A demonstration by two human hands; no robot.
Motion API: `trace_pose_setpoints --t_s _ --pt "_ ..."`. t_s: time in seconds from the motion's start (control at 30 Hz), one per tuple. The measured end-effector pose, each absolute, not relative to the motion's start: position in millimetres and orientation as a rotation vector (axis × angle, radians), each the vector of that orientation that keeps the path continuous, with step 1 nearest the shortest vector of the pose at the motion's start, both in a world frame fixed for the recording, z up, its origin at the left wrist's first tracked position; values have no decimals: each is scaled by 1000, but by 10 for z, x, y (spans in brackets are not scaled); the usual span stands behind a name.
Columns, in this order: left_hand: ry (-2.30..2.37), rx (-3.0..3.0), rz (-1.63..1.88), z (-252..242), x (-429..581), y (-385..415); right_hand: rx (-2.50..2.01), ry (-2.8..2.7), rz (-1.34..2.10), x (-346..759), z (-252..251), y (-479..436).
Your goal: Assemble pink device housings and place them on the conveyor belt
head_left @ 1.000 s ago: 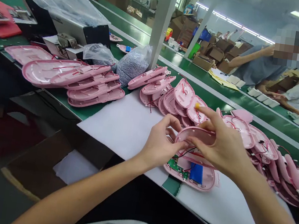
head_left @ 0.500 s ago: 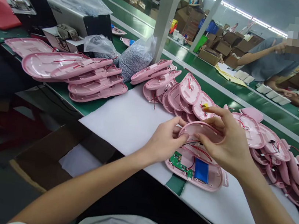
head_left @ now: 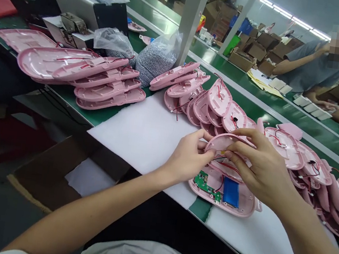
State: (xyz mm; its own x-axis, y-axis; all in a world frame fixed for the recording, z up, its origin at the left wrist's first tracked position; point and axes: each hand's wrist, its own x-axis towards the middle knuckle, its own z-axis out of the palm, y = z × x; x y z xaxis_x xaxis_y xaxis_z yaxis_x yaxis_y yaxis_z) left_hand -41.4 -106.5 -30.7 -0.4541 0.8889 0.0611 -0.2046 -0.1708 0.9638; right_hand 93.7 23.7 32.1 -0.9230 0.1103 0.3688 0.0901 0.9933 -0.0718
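Note:
My left hand (head_left: 188, 157) pinches the left edge of a pink plastic shell half (head_left: 220, 141), thumb inside and fingers behind. The shell half is tilted up, and red and black wires (head_left: 230, 166) run across it. My right hand (head_left: 262, 163) is closed at its right side, fingertips inside the shell by a small yellow piece (head_left: 223, 152). Part of that piece is hidden by the fingers. Just below lies another pink shell half (head_left: 242, 212), open side up. It holds a green circuit board (head_left: 207, 185) and a blue battery pack (head_left: 231, 192).
Pink shell halves with wires are piled at the left (head_left: 107, 93), behind my hands (head_left: 202, 108) and at the right (head_left: 312, 164). A bag of small metal parts (head_left: 156, 60) stands by a post (head_left: 191, 20). White sheeting (head_left: 138, 127) covers the bench front. Co-workers sit across.
The yellow piece, earlier by my raised right index finger, is now inside the shell half. My right fingers have come down and closed in. My left hand keeps its hold.

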Motion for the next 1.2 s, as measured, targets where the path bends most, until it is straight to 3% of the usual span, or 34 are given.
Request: trace_pose_setpoints --t_s 0.43,0.57,0.73,0.9,1.03,1.2 --pt "1297 865 1734 -321 -401 -1123 -429 -2535 -159 818 302 68" --pt "1350 878 1758 -309 -397 -1168 -682 -2576 59 796 486 237" --pt "1484 1057 1709 -223 -456 -1190 -545 -2661 475 833 562 369" --pt "1611 1627 1409 -223 -579 -1323 -235 -2589 219 1151 437 69" --pt "1404 2399 863 -103 -774 -1416 20 -2584 -110 1365 57 -205" --pt "1377 2403 437 336 -882 -1359 -143 -2671 -202 1214 -409 -150"
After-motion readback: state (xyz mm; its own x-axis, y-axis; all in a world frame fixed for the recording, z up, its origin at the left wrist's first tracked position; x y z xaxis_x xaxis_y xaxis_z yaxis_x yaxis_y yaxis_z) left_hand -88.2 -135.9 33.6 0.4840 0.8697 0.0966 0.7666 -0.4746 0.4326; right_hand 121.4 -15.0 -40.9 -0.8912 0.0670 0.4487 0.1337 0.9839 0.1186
